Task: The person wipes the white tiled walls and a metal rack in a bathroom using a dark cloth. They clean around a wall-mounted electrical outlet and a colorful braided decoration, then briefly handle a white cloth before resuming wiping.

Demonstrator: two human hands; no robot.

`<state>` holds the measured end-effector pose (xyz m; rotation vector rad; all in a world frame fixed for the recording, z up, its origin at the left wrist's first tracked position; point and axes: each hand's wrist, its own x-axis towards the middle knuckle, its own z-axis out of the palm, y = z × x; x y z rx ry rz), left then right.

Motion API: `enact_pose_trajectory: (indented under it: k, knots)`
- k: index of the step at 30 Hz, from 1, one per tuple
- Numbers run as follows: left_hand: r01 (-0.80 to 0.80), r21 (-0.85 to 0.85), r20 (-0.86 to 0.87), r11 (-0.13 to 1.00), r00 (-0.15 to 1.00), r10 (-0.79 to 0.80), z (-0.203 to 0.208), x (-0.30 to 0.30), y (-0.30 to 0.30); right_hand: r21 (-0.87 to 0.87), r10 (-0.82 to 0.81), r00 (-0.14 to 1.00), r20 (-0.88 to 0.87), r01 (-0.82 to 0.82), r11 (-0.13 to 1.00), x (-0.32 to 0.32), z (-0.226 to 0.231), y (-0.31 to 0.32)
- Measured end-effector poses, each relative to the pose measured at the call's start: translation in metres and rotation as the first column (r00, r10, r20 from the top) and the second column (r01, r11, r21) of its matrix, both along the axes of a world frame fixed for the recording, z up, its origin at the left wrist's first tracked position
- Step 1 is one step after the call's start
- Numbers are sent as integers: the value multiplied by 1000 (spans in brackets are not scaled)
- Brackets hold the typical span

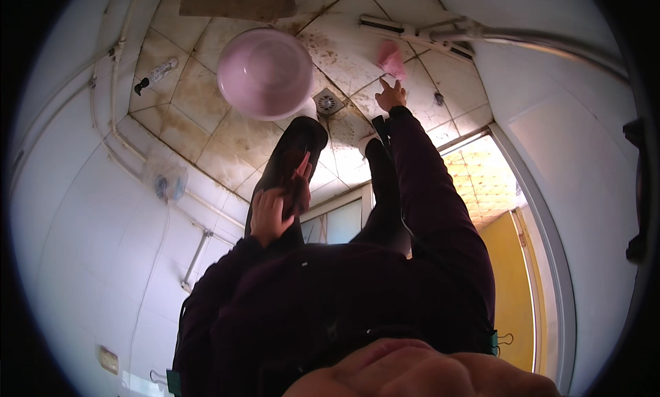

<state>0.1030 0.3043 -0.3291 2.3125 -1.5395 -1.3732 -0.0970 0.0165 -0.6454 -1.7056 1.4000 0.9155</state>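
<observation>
My right hand (391,95) reaches down toward the tiled floor, its fingers apart and nothing in it. Just beyond its fingertips lies a crumpled pink cloth (390,59); I cannot tell whether they touch. Against my left thigh rests my left hand (269,215), fingers stretched out and holding nothing. A reddish shape (301,180) shows on the dark trouser leg beside it, too dim to name. A round pink basin (265,74) stands ahead of my left foot, and its inside looks pale and smooth.
A floor drain (327,101) sits between my feet and the basin. At the left lies a clear bottle with a black top (159,72). Pipes (114,81) run along the left wall. A brown board (237,0) lies at the far edge; a doorway with a yellow door (507,273) is at right.
</observation>
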Motion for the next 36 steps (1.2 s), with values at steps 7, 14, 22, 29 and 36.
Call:
enact_pose_trajectory:
  k: [7,14,22,29,36]
  knots:
    - [3,47,-99,999,995,1,-4,27,15,-28,-19,999,-48,17,999,9,-105,-10]
    - [-65,-20,-115,998,991,63,-3,21,10,-240,-106,907,407,218,946,-30,13,-21]
    - [-144,-177,-230,974,968,102,17,36,-16,97,-469,702,536,501,860,-17,347,-48]
    - [-283,-363,-488,888,869,77,93,128,-62,337,-594,200,779,665,667,54,550,-50]
    - [-522,-356,-452,775,822,345,103,211,-57,350,-246,-255,935,564,748,141,716,-44]
